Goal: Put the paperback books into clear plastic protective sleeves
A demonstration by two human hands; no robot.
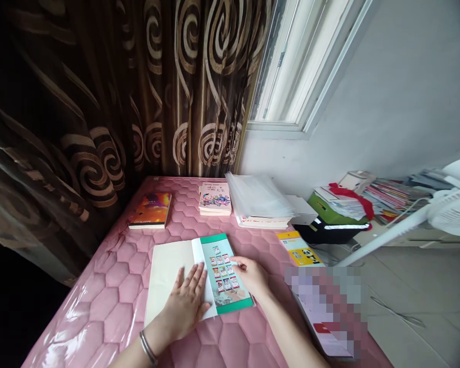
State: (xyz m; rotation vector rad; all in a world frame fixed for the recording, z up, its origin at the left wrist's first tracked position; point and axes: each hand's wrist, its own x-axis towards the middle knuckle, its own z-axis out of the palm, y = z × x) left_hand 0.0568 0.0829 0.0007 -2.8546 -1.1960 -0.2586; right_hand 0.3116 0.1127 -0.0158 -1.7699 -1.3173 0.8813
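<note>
An open book [168, 266] lies flat on the pink quilted tabletop [111, 296], its cover flap green with several small pictures [224, 271]. My left hand [187, 301] lies flat with fingers spread on the cream inner cover, a bangle on the wrist. My right hand [251, 276] rests on the green flap's right edge, fingers bent and pressing on it. Neither hand lifts anything.
An orange book [151, 209] and a cartoon-cover book [214, 198] lie at the table's back. A stack under clear plastic sheets [258, 202] sits to the right, a yellow panda booklet [299, 249] near the right edge. Curtain behind; white fan [444, 209] and clutter to the right.
</note>
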